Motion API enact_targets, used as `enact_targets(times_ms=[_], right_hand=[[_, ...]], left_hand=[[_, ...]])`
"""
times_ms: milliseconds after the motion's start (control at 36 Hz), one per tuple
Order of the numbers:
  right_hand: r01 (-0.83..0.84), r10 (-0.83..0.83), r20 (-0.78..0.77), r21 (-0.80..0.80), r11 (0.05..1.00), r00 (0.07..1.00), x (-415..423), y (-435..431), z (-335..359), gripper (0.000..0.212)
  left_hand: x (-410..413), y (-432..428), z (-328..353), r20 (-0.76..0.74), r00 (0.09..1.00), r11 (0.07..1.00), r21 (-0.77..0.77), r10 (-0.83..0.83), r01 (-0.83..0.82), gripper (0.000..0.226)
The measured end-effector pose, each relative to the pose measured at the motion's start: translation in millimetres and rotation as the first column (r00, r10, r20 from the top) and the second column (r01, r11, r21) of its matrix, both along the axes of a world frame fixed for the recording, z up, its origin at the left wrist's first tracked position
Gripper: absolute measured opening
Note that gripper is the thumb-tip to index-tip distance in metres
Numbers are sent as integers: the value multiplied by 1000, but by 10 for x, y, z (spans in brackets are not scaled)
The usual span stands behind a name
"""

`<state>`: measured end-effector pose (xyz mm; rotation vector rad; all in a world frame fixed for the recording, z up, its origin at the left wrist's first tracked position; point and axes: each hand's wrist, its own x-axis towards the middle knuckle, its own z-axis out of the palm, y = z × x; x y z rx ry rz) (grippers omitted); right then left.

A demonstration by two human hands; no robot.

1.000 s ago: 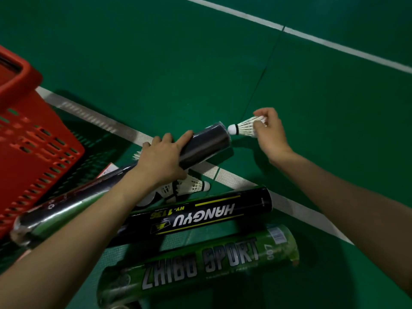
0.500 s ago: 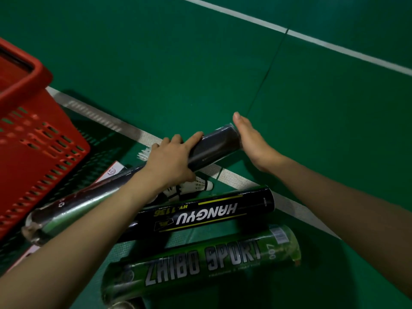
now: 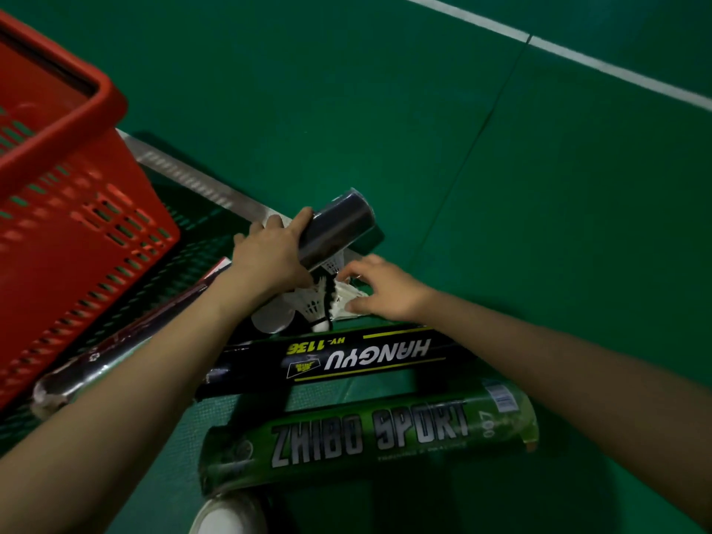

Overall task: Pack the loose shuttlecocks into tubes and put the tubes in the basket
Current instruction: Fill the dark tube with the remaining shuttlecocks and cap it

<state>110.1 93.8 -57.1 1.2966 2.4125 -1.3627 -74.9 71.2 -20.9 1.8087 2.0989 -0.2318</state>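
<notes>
Green court floor, left hand gripping dark tube, right hand on shuttlecocks, grip unclear

The plain tube in the left fingers is glossy black with pale glints. Just below them, under the right fingers, the shuttlecocks are white, one ringed by a black band. Nearer than the right fingers lies the HANGYU tube, black with white lettering and yellow-green stripes. Nearer still is the ZHIBO SPORT tube, green with silver-grey lettering. Left of the left fingers the basket is red, its wall patterned with rows of slots. The floor is green, crossed by white lines.
</notes>
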Motion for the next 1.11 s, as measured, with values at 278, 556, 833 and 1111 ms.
enact_targets(times_ms=[278,556,833,1111], right_hand=[[-215,176,163,262,941,971,225,55,-83,22],[357,-403,37,392,848,914,880,466,17,17],[758,-681,-402,52,650,612,894,723,340,26],[650,-630,-399,-104,753,666,604,618,356,9]], left_hand=[[8,-43,8,16,1000,1000,-15,-13,13,105],[217,-61,28,38,994,995,16,-102,102,104],[381,-71,95,22,984,983,62,-177,175,106],[336,-96,97,40,977,974,100,-208,203,107]])
